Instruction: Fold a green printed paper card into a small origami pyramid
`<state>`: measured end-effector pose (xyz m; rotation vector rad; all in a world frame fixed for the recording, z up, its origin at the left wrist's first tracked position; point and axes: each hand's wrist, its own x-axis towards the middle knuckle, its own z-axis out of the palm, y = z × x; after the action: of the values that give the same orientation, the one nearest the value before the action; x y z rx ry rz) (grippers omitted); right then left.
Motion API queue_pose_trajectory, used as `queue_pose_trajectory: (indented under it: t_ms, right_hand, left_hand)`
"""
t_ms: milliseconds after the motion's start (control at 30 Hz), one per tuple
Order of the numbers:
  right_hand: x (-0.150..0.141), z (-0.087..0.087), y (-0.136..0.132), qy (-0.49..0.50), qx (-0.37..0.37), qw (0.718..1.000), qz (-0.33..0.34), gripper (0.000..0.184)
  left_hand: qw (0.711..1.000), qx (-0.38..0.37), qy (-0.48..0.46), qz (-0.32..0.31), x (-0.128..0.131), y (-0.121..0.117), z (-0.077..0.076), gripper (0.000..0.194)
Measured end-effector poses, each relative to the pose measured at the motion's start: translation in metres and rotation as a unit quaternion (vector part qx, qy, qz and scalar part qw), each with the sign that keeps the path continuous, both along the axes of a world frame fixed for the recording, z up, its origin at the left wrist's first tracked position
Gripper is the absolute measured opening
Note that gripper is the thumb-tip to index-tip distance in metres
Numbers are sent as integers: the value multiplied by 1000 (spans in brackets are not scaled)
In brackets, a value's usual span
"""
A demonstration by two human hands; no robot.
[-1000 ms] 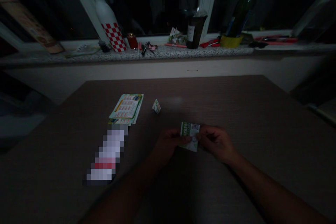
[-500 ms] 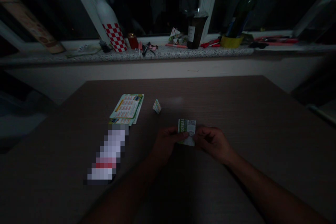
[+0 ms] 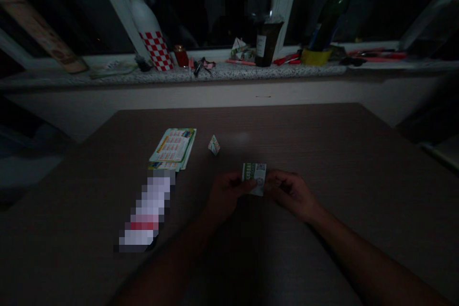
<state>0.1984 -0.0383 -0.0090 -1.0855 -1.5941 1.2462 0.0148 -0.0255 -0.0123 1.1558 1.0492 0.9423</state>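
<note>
A small square of folded paper (image 3: 258,174), white and green with a printed code at its top right corner, is held above the dark table. My left hand (image 3: 229,191) grips its left side, thumb lying across the printed face. At the right edge, my right hand (image 3: 289,191) has its fingers and thumb closed together on the paper's border; the fingertips are dim. Beyond my left hand, a small folded paper piece (image 3: 214,145) with a pointed top stands on the table. A stack of printed sheets (image 3: 174,146) lies farther left.
Nearer me than the stack is a long blurred-out object (image 3: 148,210), probably flat. Behind the table, a stone sill (image 3: 229,71) carries a red-checked white bottle (image 3: 156,43), a dark cup (image 3: 267,43), a green bottle (image 3: 330,14) in a yellow ring, and small clutter.
The paper square has tilted slightly and its lower edge sits a little higher. My right fingers have shifted slightly at its right edge, covering less of its face. The left hand stays almost still.
</note>
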Motion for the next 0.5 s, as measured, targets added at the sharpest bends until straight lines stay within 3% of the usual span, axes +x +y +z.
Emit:
queue_pose_trajectory:
  t_ms: [67, 133, 233, 367, 500]
  right_hand:
    - [3, -2, 3, 10, 11, 1000, -24, 34]
    - [7, -3, 6, 16, 23, 998, -50, 38]
    - [11, -2, 7, -3, 40, 997, -73, 33]
    - [15, 0, 5, -57, 135, 987, -58, 17]
    - [17, -1, 6, -95, 261, 960, -39, 12]
  left_hand:
    - [991, 94, 97, -17, -5, 0, 5, 20]
    - [959, 206, 191, -35, -11, 1, 10, 16]
    - [909, 312, 264, -81, -15, 3, 15, 15]
    - [876, 357, 306, -109, -17, 5, 15, 19]
    - [851, 408, 313, -109, -19, 6, 13, 21]
